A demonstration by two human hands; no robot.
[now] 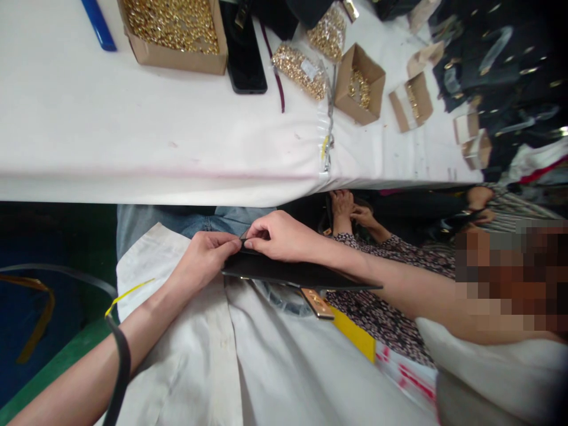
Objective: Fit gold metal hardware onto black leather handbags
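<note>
The black flat piece (302,273) is held over the person's lap, just below the near edge of the white table (177,136). The left hand (208,255) pinches its left end between thumb and fingers. The right hand (279,235) has thumb and forefinger closed on the same end, its tips just beside the left hand's. Exactly what small part lies between the fingertips is too hidden to tell. A gold plate (317,303) and a clear-wrapped loop (284,300) show from under the piece, against the pale garment (186,355). A dark strap (120,361) crosses the left forearm.

On the table, set back from the near edge, a large cardboard box (177,63) holds gold pieces, with a black phone (247,68) close beside its right side. Right of the phone come a dark red cord (279,92), a plastic bag (299,70) of gold bits and an open box (364,109). Two small boxes (477,151) stand by the table's near right corner. Below the near edge, to the right, a co-worker's hands (342,208) reach from patterned sleeves (399,251)
</note>
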